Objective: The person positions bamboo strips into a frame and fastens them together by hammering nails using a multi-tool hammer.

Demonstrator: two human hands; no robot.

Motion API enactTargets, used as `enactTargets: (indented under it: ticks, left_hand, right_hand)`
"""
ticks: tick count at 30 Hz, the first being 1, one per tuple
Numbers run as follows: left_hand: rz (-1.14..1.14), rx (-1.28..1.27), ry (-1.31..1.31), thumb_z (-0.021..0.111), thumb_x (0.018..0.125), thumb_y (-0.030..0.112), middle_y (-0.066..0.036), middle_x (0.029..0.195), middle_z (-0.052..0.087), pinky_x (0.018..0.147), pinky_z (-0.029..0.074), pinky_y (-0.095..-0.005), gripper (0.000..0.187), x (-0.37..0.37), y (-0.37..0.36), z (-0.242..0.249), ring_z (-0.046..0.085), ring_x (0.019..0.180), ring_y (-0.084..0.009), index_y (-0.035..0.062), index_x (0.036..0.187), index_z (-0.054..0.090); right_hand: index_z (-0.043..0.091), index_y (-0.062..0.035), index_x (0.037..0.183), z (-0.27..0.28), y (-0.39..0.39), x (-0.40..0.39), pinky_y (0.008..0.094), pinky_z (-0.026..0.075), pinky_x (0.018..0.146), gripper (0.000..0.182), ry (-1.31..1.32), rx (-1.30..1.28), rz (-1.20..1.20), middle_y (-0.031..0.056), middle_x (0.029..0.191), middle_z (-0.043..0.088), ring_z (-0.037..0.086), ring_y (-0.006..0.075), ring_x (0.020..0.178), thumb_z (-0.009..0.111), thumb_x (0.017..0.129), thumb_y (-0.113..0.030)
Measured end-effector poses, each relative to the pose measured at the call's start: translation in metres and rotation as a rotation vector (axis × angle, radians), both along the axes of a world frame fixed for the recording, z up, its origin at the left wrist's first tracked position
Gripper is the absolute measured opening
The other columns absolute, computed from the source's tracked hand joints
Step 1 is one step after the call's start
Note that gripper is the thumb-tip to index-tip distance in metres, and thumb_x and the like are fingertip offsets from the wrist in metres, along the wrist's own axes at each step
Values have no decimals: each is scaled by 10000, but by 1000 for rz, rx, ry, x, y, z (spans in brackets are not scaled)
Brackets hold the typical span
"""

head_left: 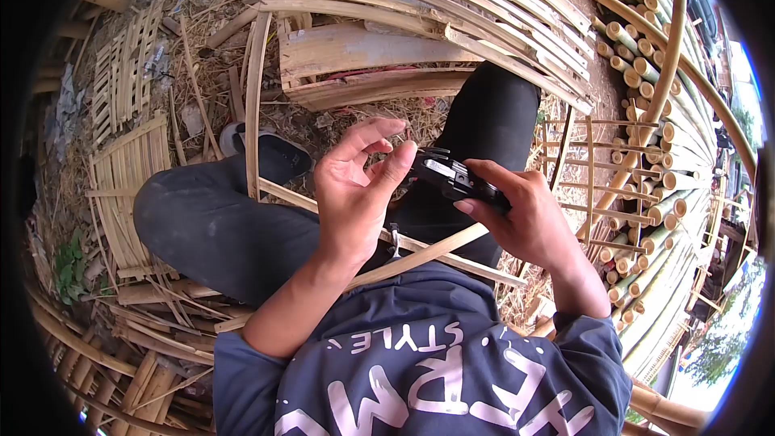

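Far left: flat slatted bamboo panel point(133, 169), rough-edged, on straw-littered ground. Top centre: long, pale, gently curved slats point(347, 8), already set in spaced rows; whether that piece is finished, cannot tell. Left hand point(351, 186) empty as far as visible, fingers curled, thumb apart from forefinger, near tool's end. Centre: compact black tool point(456, 179), smooth, with shiny metal parts, above lap. Right hand point(525, 214) clamped on tool's other end. Far right: stacked round poles point(666, 206), cut ends showing.
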State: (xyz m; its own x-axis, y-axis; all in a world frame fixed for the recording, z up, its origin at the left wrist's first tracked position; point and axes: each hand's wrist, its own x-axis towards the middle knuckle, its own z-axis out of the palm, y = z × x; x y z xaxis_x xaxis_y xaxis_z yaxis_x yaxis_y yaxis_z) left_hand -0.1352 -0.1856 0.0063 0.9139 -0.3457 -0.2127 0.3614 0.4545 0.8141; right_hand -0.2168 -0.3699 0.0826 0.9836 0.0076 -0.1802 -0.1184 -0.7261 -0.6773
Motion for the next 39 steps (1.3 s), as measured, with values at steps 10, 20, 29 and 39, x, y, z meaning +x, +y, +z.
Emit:
enactTargets:
  ticks: [10, 20, 29, 39]
  left_hand:
    - [16, -42, 42, 745, 882, -10, -44, 1111, 614, 847, 502, -256, 115, 0, -2, 1, 602, 1006, -112, 21, 989, 713]
    - [16, -87, 6, 742, 880, -27, -22, 1005, 611, 810, 485, -237, 77, 1, 0, -7, 584, 920, -87, 23, 930, 713]
    - [24, -19, -87, 750, 881, -8, -28, 1009, 613, 722, 469, -211, 62, 0, 0, -14, 572, 855, -61, 10, 927, 713]
    - [22, 52, -171, 761, 883, 26, -35, 1032, 610, 680, 453, -195, 63, 0, 1, -19, 561, 794, -43, 0, 927, 723]
  right_hand:
    - [615, 39, 1206, -2, 0, 0, 369, 496, 576, 421, 11, 15, 3, 188, 698, 651, 657, 331, 582, 760, 881, -186]
    - [614, 42, 1209, -5, 1, 2, 374, 504, 579, 423, 1, 11, 9, 197, 714, 657, 662, 334, 589, 760, 880, -181]
    - [619, 20, 1211, -8, 3, 3, 389, 516, 594, 433, -23, -37, 25, 202, 774, 682, 676, 354, 634, 770, 869, -200]
    - [624, 8, 1206, -10, 5, 4, 404, 507, 580, 425, -28, -88, 46, 188, 772, 683, 664, 360, 625, 764, 872, -216]
